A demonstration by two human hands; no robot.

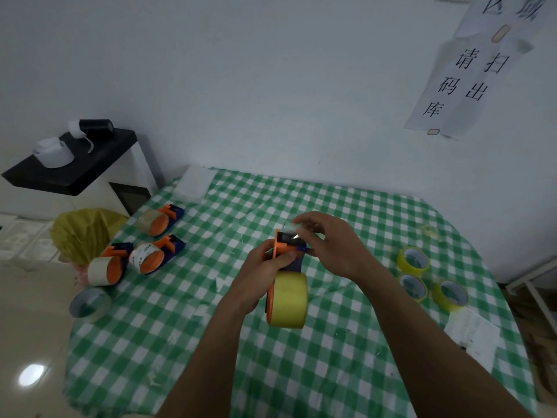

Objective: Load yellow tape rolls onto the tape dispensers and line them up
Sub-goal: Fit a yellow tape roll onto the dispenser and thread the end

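An orange and blue tape dispenser [283,247] is held above the middle of the table, with a yellow tape roll [291,300] mounted on its near end. My left hand [265,267] grips the dispenser's body from the left. My right hand [328,245] pinches the tape end at the dispenser's far head. Three loose yellow rolls [413,260] [413,286] [449,295] lie at the right. Three loaded dispensers [159,221] [156,254] [110,267] sit at the left of the table.
The table has a green checked cloth [301,372]. A grey tape roll [89,303] lies near its left edge. A paper slip [470,333] lies at the right edge. A black shelf [75,159] with white rolls and a yellow bag [87,230] stand left of the table.
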